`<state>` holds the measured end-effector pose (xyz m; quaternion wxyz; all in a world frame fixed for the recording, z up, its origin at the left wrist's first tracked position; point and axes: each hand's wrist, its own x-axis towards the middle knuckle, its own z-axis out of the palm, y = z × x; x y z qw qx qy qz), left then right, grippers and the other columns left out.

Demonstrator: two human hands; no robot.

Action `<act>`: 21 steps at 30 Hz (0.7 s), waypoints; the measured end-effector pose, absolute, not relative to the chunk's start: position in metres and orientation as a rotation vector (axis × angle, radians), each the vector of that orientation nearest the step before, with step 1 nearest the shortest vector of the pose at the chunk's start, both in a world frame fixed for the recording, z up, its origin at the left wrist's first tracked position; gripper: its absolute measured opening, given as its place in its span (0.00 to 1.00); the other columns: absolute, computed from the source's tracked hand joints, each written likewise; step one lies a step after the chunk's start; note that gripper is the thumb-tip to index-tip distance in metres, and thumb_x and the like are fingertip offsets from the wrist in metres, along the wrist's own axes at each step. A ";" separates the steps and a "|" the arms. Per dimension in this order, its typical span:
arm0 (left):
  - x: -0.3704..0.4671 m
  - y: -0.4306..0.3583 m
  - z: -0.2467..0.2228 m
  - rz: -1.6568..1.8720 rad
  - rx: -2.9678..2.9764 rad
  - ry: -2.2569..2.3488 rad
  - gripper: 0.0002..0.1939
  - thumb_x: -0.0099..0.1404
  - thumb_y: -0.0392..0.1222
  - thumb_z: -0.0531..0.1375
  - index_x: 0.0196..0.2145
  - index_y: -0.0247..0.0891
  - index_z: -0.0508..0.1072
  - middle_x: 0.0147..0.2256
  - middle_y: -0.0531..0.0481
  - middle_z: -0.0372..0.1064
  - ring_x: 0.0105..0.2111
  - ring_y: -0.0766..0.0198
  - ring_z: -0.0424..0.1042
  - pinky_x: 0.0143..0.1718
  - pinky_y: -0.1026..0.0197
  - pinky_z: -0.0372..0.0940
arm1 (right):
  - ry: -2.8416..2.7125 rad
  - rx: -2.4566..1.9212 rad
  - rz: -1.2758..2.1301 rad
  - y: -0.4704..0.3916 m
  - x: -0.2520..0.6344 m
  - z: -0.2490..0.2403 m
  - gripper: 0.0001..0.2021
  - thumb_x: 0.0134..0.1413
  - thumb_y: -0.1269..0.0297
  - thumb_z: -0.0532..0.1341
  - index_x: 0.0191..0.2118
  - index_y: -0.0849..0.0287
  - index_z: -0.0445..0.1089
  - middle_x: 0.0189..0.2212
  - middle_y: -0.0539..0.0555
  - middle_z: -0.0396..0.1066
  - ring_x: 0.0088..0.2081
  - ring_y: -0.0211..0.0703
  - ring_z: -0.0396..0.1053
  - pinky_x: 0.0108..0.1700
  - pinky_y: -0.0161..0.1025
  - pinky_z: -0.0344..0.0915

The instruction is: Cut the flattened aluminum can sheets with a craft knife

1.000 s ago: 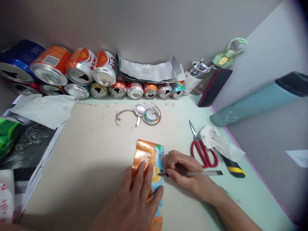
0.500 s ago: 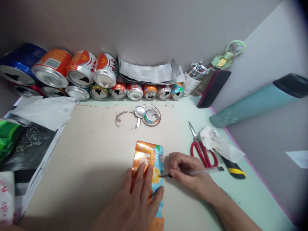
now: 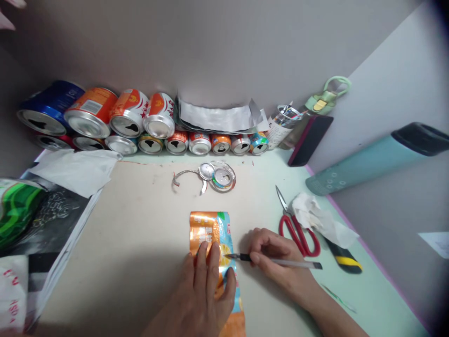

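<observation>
An orange and blue printed sheet [image 3: 205,224], which looks like metal cut from a drink can, lies lengthwise on the table in front of me. My left hand [image 3: 206,285] rests flat on it with the fingers spread, covering much of its middle. In my right hand [image 3: 275,257] is a pen [image 3: 291,263], pinched between thumb and fingers and slanting to the left. Its tip meets or hovers just over the orange-slice print at the sheet's right side; contact cannot be told. Beyond the sheet lie cut-off can ends [image 3: 222,177] and a curled metal strip [image 3: 185,172].
Cans [image 3: 128,112] are stacked along the back wall, with curved metal sheets [image 3: 217,117] on top. To the right are red-handled scissors [image 3: 300,231], crumpled tissue [image 3: 315,210], a black and yellow handle [image 3: 345,262], a teal bottle [image 3: 368,159] and a pen cup [image 3: 280,124].
The sheet has turned slightly and its far end has shifted left under my left hand. The pen has moved a little left with my right hand. The camera view has tilted up somewhat.
</observation>
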<state>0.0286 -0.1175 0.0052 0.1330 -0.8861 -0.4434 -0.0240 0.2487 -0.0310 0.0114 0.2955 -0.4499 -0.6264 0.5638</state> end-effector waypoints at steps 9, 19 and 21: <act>0.014 -0.109 0.009 -0.063 -2.687 -1.219 0.25 0.74 0.59 0.55 0.63 0.49 0.69 0.60 0.38 0.71 0.61 0.42 0.68 0.61 0.39 0.51 | -1.833 -1.191 1.281 -0.033 0.237 0.018 0.12 0.66 0.61 0.62 0.29 0.56 0.67 0.28 0.50 0.66 0.30 0.41 0.61 0.31 0.37 0.58; 0.010 -0.107 0.010 -0.155 -2.660 -1.169 0.21 0.75 0.55 0.55 0.60 0.48 0.73 0.58 0.39 0.74 0.58 0.44 0.71 0.59 0.42 0.51 | -1.852 -1.163 1.348 -0.036 0.236 0.022 0.13 0.65 0.60 0.62 0.28 0.56 0.65 0.27 0.51 0.66 0.29 0.41 0.61 0.29 0.37 0.58; 0.009 -0.107 0.011 -0.143 -2.669 -1.162 0.23 0.75 0.57 0.54 0.61 0.47 0.72 0.58 0.38 0.73 0.58 0.43 0.70 0.59 0.41 0.52 | -1.854 -1.188 1.308 -0.035 0.235 0.022 0.14 0.65 0.60 0.61 0.28 0.56 0.65 0.27 0.51 0.66 0.28 0.41 0.60 0.29 0.37 0.58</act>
